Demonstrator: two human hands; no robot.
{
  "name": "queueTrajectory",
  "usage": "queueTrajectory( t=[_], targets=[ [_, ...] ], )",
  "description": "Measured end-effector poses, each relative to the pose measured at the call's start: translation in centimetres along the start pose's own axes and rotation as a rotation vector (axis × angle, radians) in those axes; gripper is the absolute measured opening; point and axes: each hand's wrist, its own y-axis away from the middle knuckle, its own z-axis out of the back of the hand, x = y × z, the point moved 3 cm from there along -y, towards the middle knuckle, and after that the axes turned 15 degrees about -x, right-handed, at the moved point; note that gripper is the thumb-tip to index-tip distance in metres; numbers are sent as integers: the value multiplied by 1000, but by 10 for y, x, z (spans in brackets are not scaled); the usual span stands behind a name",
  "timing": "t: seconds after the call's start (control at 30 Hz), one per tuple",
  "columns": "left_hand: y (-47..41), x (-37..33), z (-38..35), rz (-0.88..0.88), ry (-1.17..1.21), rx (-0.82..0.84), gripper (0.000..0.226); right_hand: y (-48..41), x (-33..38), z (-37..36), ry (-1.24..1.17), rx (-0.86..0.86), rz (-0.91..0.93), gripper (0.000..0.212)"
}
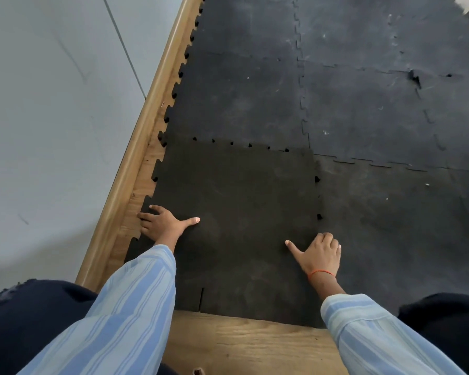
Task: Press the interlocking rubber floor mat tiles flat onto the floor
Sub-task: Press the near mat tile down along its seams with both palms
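A dark brown-black rubber mat tile (pixel 238 212) lies nearest me, with toothed edges on its left, far and right sides. My left hand (pixel 164 223) rests flat on its left edge, fingers spread over the teeth beside the wooden strip, thumb pointing right. My right hand (pixel 318 254) lies on the tile's right seam, fingers curled down onto the joint with the neighbouring grey tile (pixel 395 226), thumb stretched left. Small gaps show along the far seam (pixel 241 144) and the right seam (pixel 318 197). Neither hand holds anything.
More grey interlocked tiles (pixel 336 77) cover the floor ahead, with a torn gap at one joint (pixel 416 78). A wooden skirting (pixel 144 131) and pale wall (pixel 52 117) run along the left. Bare wood floor (pixel 249 345) lies between my knees.
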Motion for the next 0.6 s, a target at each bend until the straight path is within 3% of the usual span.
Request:
queueTrajectory(
  t=[0.23,0.6],
  targets=[
    [5,6,0,-14,-15,-13,134,-3,1,0,-188,70,-78,105],
    [6,13,-2,15,-13,-12,136,-8,-3,1,-360,78,-138,94]
  ],
)
